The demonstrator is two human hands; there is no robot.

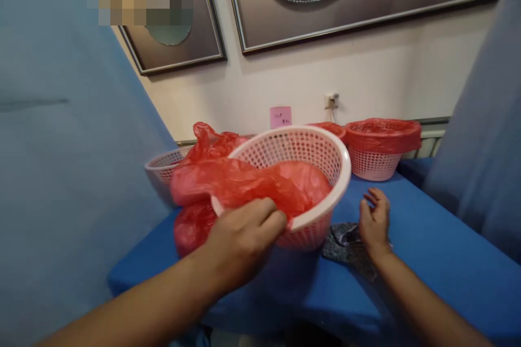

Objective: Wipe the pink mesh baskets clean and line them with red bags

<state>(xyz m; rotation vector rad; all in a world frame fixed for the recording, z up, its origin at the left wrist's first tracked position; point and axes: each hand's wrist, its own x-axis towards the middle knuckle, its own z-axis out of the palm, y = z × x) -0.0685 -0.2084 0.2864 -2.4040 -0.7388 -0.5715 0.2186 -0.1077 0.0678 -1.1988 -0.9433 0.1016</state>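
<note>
My left hand (244,236) grips the near rim of a white mesh basket (325,146), pinching a red plastic bag (228,181) against that rim. The basket is tilted toward me above the blue table (431,244). The bag lies partly inside the basket and spills out over its left side. My right hand (375,219) rests on a dark grey patterned cloth (345,252) on the table, just right of the basket, with its fingers curled over the cloth.
Another mesh basket (160,168) stands behind on the left. Two baskets lined with red bags (380,143) stand at the back right. A pink note (280,117) and a wall socket (331,100) are on the wall. Blue fabric hangs at both sides.
</note>
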